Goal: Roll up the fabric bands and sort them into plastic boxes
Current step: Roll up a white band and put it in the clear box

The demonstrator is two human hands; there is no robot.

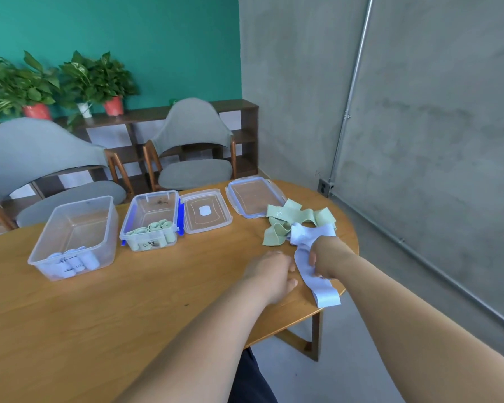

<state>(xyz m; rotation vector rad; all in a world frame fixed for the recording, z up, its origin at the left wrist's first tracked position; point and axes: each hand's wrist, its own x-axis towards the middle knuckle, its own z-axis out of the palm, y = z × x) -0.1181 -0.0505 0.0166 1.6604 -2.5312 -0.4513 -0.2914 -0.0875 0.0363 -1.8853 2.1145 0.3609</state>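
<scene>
Pale blue band held at the table's right end

Pale blue band [317,283] lies loose on the wooden table [128,301] near its right edge, and its near end reaches just past the edge. Right hand [329,257] is on top of it, fingers curled round the strip about midway, gripping it. Left hand [274,271] is back-up just beside the band with its fingers bent toward it. Cannot tell if they pinch the fabric or only touch it.

Green bands [288,222] sit in an unrolled tangle just behind the blue one, touching it. Large clear box [56,216] at the left has rolled blue bands [73,261] at its near end. Small box [154,194] with blue clips, to the right of it, has rolled green bands [154,232] at its near end. Two clear lids [205,210] [253,196] lie flat to the right of the small box, and the farther one touches the green tangle.
</scene>
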